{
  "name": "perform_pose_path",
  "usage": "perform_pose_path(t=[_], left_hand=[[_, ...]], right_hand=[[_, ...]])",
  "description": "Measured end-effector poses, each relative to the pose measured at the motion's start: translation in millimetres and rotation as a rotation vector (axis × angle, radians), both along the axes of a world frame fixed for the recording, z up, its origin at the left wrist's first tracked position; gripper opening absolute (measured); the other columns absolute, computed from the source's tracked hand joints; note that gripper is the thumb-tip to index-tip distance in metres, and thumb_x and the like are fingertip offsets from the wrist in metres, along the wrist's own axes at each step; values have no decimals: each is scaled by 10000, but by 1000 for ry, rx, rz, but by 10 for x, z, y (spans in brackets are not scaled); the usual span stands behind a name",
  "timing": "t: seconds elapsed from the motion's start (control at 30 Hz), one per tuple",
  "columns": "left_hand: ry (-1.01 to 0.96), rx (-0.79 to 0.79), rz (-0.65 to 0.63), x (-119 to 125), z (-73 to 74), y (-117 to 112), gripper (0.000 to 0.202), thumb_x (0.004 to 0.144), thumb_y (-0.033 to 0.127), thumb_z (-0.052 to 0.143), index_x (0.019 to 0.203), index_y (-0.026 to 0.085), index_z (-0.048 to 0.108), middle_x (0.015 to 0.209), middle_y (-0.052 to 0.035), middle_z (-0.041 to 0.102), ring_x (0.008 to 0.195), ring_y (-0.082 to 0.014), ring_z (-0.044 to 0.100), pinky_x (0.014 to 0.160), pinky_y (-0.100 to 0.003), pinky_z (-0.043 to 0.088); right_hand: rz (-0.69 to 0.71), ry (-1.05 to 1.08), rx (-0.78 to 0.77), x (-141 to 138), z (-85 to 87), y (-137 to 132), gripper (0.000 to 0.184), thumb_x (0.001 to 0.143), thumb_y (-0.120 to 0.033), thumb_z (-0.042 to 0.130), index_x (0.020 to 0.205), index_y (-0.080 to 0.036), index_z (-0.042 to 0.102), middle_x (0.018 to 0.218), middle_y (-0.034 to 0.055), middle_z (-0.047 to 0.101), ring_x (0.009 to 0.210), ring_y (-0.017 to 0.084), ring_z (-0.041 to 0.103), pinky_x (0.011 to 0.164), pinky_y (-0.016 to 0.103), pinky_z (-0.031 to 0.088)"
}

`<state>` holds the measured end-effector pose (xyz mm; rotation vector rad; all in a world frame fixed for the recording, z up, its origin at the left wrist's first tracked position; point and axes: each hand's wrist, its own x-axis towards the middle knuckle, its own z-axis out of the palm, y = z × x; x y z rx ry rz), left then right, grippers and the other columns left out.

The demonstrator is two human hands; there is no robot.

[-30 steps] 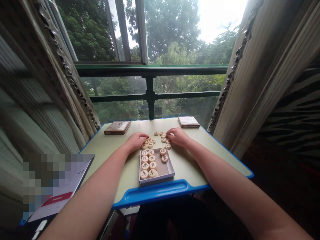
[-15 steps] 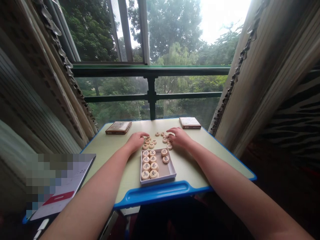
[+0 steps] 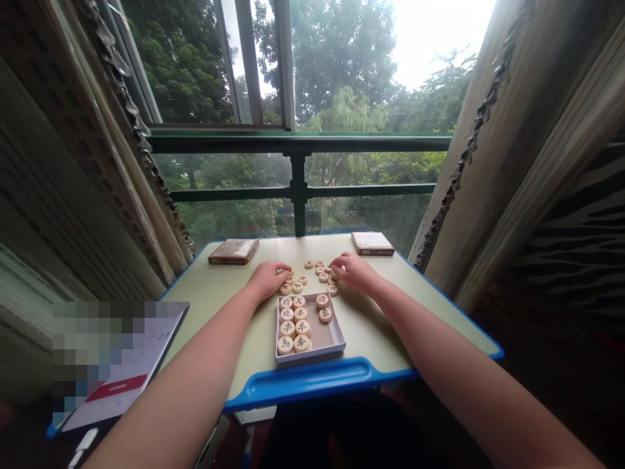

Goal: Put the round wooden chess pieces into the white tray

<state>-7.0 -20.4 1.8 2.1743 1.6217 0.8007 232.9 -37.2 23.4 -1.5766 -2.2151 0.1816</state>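
Note:
My left hand (image 3: 270,279) rests on the table with its fingers bent and closed around a Chinese chess piece (image 3: 289,278) at the left of the loose group. Across from it, my right hand (image 3: 358,271) has thumb and fingers closed about another wooden piece (image 3: 334,277), partly hidden by them. Between the hands lie several more loose round discs (image 3: 297,286) with dark characters. Nearer to me stands an open shallow box (image 3: 318,352). Stacked pieces (image 3: 301,327) fill its left columns, and a few pieces (image 3: 322,301) sit at its upper right.
Two flat boxes, a left one (image 3: 234,251) and a right one (image 3: 372,243), lie at the table's far corners. A tablet-like screen (image 3: 146,365) leans at the left. The table (image 3: 405,293) has a raised blue edge with a tray groove (image 3: 312,380). Curtains flank the window.
My left fingers have curled down over the pieces at the left. My right fingers have drawn in slightly lower among theirs. The whole view has shifted slightly; the box's contents look the same.

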Motion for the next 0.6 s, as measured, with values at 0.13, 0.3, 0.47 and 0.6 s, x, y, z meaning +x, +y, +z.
perform_pose_path(t=[0.13,0.3,0.47,0.6], left_hand=[[-33,-7,31,3,-7,9,265,714,324,538,868,178,696,803,-42,675,721,-163,590,687,-253,448],[-25,3,13,19,-26,25,254,729,324,527,860,185,696,767,-37,673,708,-162,579,676,-253,437],[-21,8,14,29,-42,49,251,738,290,508,872,180,689,802,-42,680,719,-166,585,684,-257,438],[-43,8,8,33,-56,68,260,757,281,483,889,175,679,872,-48,685,758,-169,594,714,-261,440]], right_hand=[[-23,-16,-54,-29,20,-49,219,797,-226,510,949,-203,667,941,73,599,739,145,571,718,236,419],[34,51,-30,8,20,-16,231,800,-191,487,945,-191,667,914,63,604,731,127,557,710,220,414],[-26,66,5,116,-72,91,253,803,-278,506,972,-177,664,963,86,578,774,147,555,765,257,420],[48,48,-11,105,-130,123,248,814,-263,495,970,-192,674,951,83,604,886,180,546,848,286,393]])
